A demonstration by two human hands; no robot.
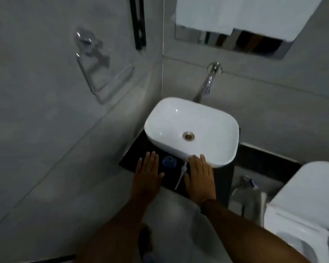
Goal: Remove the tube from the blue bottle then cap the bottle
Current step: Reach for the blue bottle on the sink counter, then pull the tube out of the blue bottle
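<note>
Below the white basin (191, 130) at frame centre, both hands lie flat, fingers spread, holding nothing: left hand (147, 174) and right hand (199, 177) flank the blue bottle (169, 161) and white tube (181, 174) on the dark counter (133, 158).

A white rectangular basin (191, 130) sits on a dark counter (139, 149) in a grey-tiled bathroom, a chrome wall tap (207, 83) angled above it. A chrome towel ring (101, 76) hangs on the left wall, white towels (235, 14) hang above, and a white toilet (302, 211) stands at right.
</note>
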